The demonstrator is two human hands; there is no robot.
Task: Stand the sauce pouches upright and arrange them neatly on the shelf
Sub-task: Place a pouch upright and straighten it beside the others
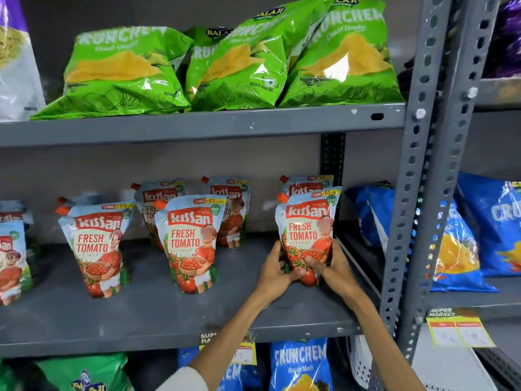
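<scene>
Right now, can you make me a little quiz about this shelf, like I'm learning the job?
1. True or false: both hands hold the same ketchup pouch.
2. What colour are the chip bags on the shelf above the ketchup?
A. green
B. red
C. white
3. Fill in: the held pouch stands at the ____ end of the front row.

Key
1. True: the left hand and right hand grip its lower part from either side.
2. A.
3. Right, next to the grey post.
</scene>
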